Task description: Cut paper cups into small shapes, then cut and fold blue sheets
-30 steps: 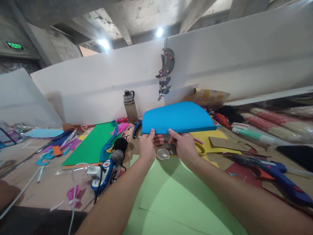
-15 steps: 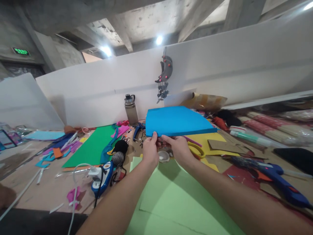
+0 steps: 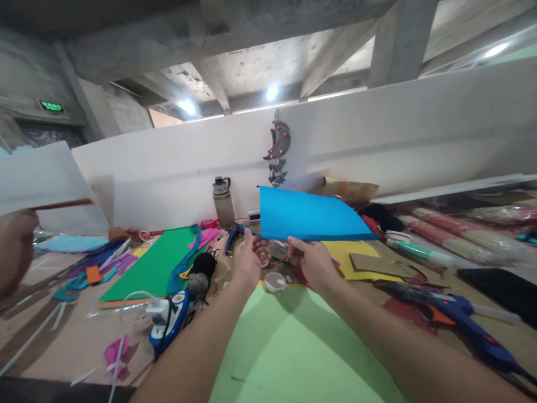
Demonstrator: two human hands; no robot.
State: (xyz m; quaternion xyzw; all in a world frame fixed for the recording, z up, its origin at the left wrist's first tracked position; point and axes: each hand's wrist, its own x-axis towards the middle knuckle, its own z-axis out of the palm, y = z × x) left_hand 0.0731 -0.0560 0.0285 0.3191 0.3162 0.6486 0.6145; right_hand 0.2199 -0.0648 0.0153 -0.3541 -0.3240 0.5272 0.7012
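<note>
A blue sheet [image 3: 310, 217], curved along its far side, hangs above the table in the head view. My right hand [image 3: 312, 260] pinches its near edge, thumb on top. My left hand [image 3: 248, 258] is just off the sheet's left corner, its fingers curled and partly blurred; whether it touches the sheet or holds anything is unclear. Below both hands lies light green paper [image 3: 293, 336], with a small round white lid [image 3: 275, 282] at its far edge.
Left: a green sheet [image 3: 146, 263], a black yarn ball [image 3: 204, 265], a power strip [image 3: 170, 324] and a bottle [image 3: 224, 204]. Right: yellow paper [image 3: 350, 263], a blue glue gun [image 3: 465, 319] and a dark pouch [image 3: 499, 288]. Another person's hand [image 3: 17, 246] holds a brown stick at far left.
My left hand has moved left, away from the blue sheet's near edge. The sheet has shifted slightly right and its left side now bends. Another person's hand has come up at the left.
</note>
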